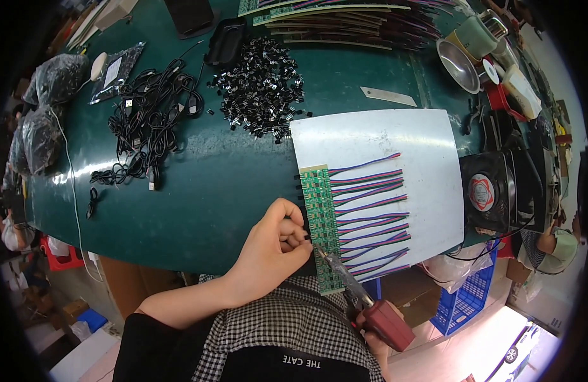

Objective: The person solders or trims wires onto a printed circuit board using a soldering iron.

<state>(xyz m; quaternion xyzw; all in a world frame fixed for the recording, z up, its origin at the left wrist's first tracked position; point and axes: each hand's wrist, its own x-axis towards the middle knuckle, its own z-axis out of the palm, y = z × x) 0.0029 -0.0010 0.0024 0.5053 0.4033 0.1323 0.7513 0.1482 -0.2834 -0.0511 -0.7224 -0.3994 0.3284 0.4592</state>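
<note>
A green circuit board panel (318,223) lies upright along the near part of a white board, with thin multicoloured wires (373,216) running off its right side. My left hand (273,248) is closed in a pinch at the panel's left edge, on a small black part (307,237) mostly hidden by the fingers. Similar black parts stick out along that edge farther up. Below right of the panel, my right hand (375,340) is wrapped around the red handle of a soldering iron (384,321). Its tip reaches the panel close to my left fingertips.
The white board (427,146) rests on a green tabletop (198,223). Beyond are a heap of small black parts (259,86), tangled black cables (147,118), a flat blade (388,96) and more wired panels (332,19). At right stand a fan (488,191) and a metal bowl (457,65).
</note>
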